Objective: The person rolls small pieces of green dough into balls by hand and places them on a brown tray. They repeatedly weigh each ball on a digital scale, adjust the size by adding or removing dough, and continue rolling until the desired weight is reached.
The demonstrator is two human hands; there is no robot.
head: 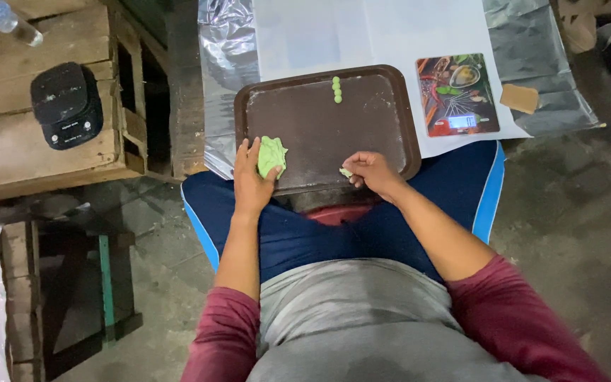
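A: What is held in the left hand (249, 185)?

B: A lump of green dough (271, 155) is gripped between its thumb and curled fingers, at the 8 o'clock edge of the brown tray (390, 106). A small bit of dough (346, 172) is pinched at the fingertips of the right hand (370, 172), at the tray's 6 o'clock edge.

A: How is the dough judged to handle?

B: It is judged soft, light and easily torn: the lump looks crumpled and ragged. It is best taken around the thick middle, with a gentle squeeze, since thin edges would likely stretch or stick.

A: And further out?

B: Three small green balls (336, 89) are lined up at the tray's 12 o'clock. A kitchen scale (457, 95) with a printed top lies at 2 o'clock, on white paper (319, 35). A black scale (66, 105) rests on wooden crates (8, 148) at 9 o'clock.
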